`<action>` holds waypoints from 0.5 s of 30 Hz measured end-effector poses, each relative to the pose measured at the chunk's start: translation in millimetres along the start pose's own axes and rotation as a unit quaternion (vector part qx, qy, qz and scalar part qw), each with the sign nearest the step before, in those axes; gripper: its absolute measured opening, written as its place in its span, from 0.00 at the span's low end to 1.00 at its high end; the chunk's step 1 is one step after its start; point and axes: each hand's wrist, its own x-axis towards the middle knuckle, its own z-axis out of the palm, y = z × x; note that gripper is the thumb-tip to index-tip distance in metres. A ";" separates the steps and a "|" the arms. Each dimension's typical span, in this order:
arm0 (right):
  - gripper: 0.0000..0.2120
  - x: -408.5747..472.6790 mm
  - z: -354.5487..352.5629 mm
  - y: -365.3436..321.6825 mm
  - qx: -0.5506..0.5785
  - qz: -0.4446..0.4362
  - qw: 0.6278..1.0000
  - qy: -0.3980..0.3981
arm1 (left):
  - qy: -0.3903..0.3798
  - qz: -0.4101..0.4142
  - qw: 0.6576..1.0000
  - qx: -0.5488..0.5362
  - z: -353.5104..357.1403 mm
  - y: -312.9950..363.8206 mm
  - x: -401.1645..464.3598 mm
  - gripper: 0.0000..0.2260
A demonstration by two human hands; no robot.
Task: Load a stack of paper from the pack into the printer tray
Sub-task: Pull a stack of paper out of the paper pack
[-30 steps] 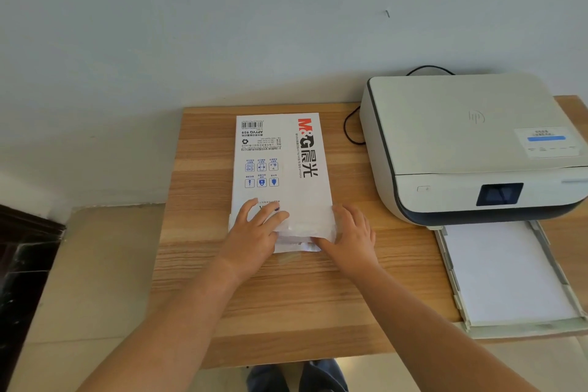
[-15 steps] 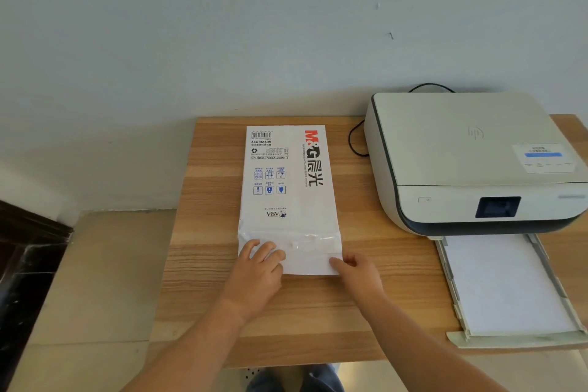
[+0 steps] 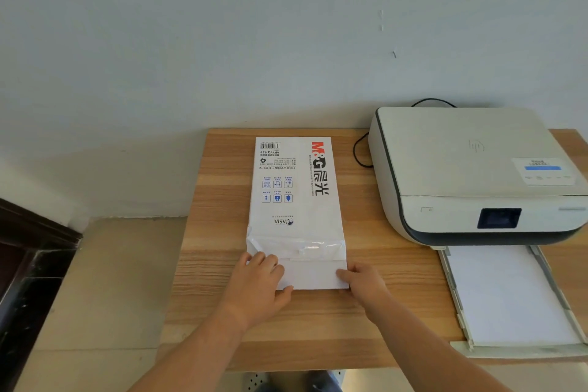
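Note:
A white paper pack [image 3: 296,200] with red and black print lies lengthwise on the wooden table [image 3: 318,328], its near end torn open. A stack of white paper [image 3: 313,274] sticks out of that end toward me. My left hand [image 3: 257,289] holds the stack's near left corner, fingers on top and thumb at the near edge. My right hand [image 3: 362,283] pinches the near right corner. To the right stands the white printer [image 3: 461,162]. Its tray [image 3: 453,289] is pulled out toward me with white sheets [image 3: 506,296] lying in it.
A black cable [image 3: 359,149] loops on the table between the pack and the printer. The table's back edge meets the pale wall. Dark furniture [image 3: 28,264] stands on the floor at the far left. The tray overhangs the table's front edge.
Both hands have drawn back toward me along the pack's near end, and a strip of plain paper now shows outside the wrapper. The view has also tilted.

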 end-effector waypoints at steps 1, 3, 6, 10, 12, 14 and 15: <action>0.05 -1.2 -0.6 3.3 -0.004 0.001 1.000 -0.005 | 0.001 -0.006 1.000 0.003 -0.6 0.2 -1.3 0.15; 0.06 -5.7 -0.5 11.6 -0.010 0.004 1.000 -0.018 | -0.003 -0.021 1.000 0.007 -1.2 0.7 -5.5 0.15; 0.06 -15.6 0.1 23.5 -0.017 0.012 0.999 -0.027 | -0.018 -0.061 0.998 0.010 -2.2 0.0 -11.1 0.14; 0.08 -18.8 0.1 28.3 -0.020 0.018 0.999 -0.029 | -0.051 -0.182 0.981 -0.036 1.2 -0.8 -15.6 0.13; 0.08 -17.2 0.2 22.7 -0.039 0.001 0.999 -0.019 | -0.060 -0.232 0.969 -0.066 2.2 -1.4 -15.5 0.14; 0.09 -15.2 0.3 13.3 -0.053 -0.018 0.998 0.004 | -0.061 -0.265 0.956 -0.106 3.0 -2.4 -13.6 0.16; 0.09 -13.8 0.3 8.5 -0.053 -0.027 0.998 0.017 | -0.063 -0.272 0.952 -0.127 2.7 -2.4 -12.0 0.16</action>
